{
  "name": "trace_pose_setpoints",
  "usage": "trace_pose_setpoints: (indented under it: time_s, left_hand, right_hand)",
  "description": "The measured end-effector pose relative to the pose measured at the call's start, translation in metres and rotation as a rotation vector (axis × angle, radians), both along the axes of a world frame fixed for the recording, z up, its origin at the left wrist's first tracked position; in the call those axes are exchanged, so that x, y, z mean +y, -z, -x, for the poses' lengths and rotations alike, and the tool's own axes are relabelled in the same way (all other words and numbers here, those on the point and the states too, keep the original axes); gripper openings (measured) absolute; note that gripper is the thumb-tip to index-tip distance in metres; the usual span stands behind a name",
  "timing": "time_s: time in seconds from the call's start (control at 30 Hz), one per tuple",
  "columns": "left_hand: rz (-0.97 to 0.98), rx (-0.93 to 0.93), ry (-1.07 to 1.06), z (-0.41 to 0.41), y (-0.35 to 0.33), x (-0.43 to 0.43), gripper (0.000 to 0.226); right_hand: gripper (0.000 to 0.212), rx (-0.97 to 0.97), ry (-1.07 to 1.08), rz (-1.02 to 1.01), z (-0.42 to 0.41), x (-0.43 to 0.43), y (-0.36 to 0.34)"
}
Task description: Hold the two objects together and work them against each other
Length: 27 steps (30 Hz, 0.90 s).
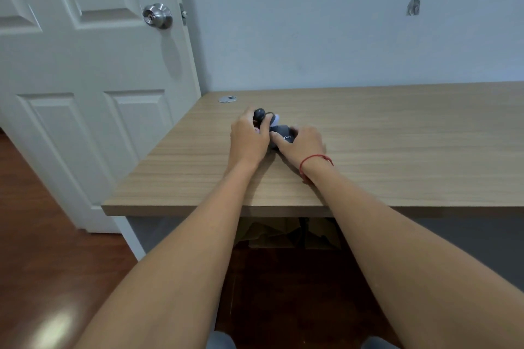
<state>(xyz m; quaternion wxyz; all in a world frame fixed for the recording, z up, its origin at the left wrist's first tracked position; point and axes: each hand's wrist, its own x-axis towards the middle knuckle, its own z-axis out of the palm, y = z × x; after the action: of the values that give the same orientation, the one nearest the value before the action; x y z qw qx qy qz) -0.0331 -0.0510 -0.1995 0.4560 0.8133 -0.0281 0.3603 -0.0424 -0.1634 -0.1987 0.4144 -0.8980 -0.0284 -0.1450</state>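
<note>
Dark grey gadget (279,133) on the wooden desk (397,144): the left hand (249,136) curls round its round knob end, the right hand (304,144) clasps its body. Seemingly mid-adjustment; the next move needs steady bracing.

Dark object (280,133): mostly covered by both hands; shape and white lettering unreadable. Desk (397,150): cut off at frame's right edge.

Left hand (249,137): grips dark rounded object (259,114), near the cable grommet (227,98).
Right hand (302,143): holds dark pouch (280,133), beside it.
</note>
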Motion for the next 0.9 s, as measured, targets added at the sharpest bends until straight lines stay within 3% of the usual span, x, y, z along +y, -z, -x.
trace_pose_setpoints:
  time_s: [0.07,0.17,0.3,0.5,0.7,0.9]
  left_hand:
    - [-0.021,0.032,-0.023,-0.003,0.002,0.002,0.02]
    - [-0.052,-0.06,0.02,0.003,0.0,-0.003,0.022]
    - [-0.134,-0.123,0.063,0.009,-0.001,-0.009,0.027]
    - [-0.133,-0.069,-0.039,0.002,0.001,-0.004,0.029]
    - [-0.136,-0.076,0.043,0.006,-0.001,-0.005,0.026]
    - [-0.125,-0.027,-0.09,0.004,-0.002,-0.008,0.029]
  right_hand:
    - [0.031,-0.002,-0.021,0.024,0.005,0.0,-0.001]
    - [0.039,0.046,-0.052,0.055,0.008,-0.002,-0.005]
    - [0.027,0.082,-0.018,0.041,0.001,-0.002,-0.004]
    - [0.05,0.113,-0.114,-0.017,-0.003,-0.007,0.001]
    - [0.023,0.095,-0.093,0.023,-0.001,-0.003,0.001]
    - [0.034,0.077,-0.088,0.049,-0.001,-0.003,-0.001]
